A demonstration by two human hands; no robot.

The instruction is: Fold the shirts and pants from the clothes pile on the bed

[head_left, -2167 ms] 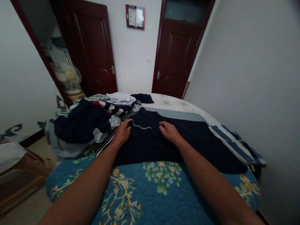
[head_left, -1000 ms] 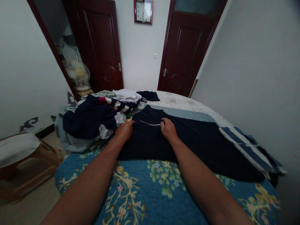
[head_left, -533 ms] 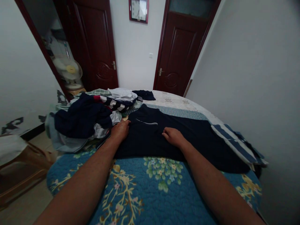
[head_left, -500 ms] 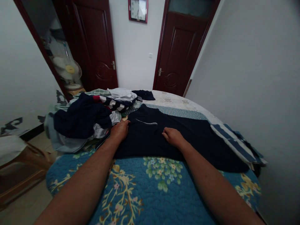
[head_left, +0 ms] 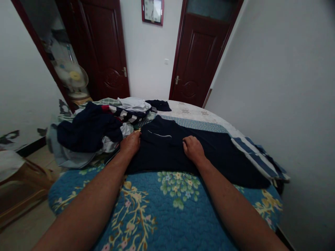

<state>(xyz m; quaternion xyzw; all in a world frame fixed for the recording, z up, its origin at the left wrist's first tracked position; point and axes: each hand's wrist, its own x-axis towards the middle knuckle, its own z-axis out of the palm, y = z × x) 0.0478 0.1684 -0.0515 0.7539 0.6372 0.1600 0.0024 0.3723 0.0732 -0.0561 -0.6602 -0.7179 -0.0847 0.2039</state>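
Observation:
A dark navy shirt [head_left: 162,153] with thin white piping lies spread across the table. My left hand [head_left: 131,143] is closed at the shirt's left part, fingers pinched on the cloth beside the clothes pile. Farther right, my right hand [head_left: 193,148] rests on the middle of the shirt with curled fingers; its fingertips press together at the fabric, and any fold between them is hard to see.
A heap of mixed clothes [head_left: 86,129] sits at the left. Striped blue-and-white cloth [head_left: 258,157] lies at the right edge. Beneath is a blue floral quilted cover [head_left: 167,216]. A small dark folded garment [head_left: 159,105] lies at the back. A wooden chair [head_left: 26,188] stands left.
My right hand has shifted slightly to the right over the shirt, its fingers more curled. My left hand stays nearly in place. The whole view has drifted slightly.

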